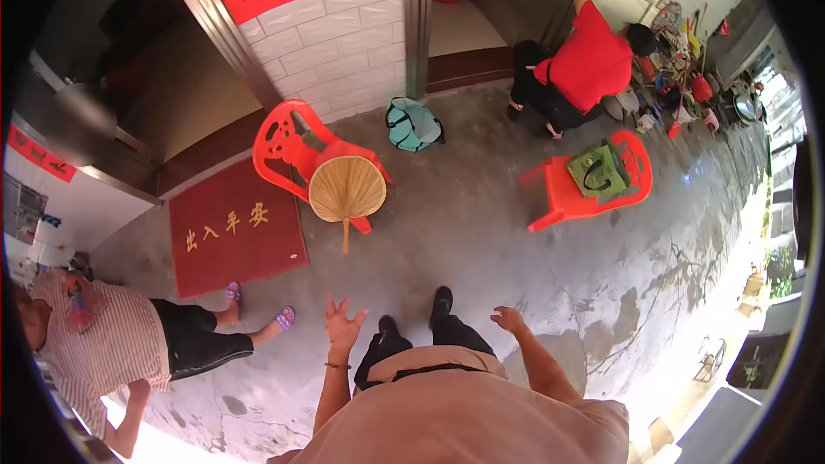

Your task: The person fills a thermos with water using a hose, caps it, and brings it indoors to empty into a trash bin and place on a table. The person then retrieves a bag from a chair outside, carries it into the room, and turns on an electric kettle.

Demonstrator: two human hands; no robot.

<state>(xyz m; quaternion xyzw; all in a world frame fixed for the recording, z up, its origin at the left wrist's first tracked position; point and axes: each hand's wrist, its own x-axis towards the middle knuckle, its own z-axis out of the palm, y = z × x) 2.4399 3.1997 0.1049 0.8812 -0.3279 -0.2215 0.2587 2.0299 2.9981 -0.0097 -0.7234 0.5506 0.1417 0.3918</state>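
My left hand [343,326] hangs in front of me with its fingers spread and nothing in it; a bracelet is on that wrist. Out to the other side is my right hand [510,319], loosely bent, fingertips a little apart, holding nothing. Neither hand touches anything. Nearest ahead of the left hand, a round palm-leaf hand fan [348,190] lies on a red plastic chair [278,139]. A green bag [600,169] rests on a second red plastic chair [565,197], farther off on the right.
A teal bag [413,125] stands on the concrete floor by the wall. The red doormat [236,232] lies at the left doorway. One person [112,326] stands at left; another in a red top [593,60] bends near piled household items [687,94].
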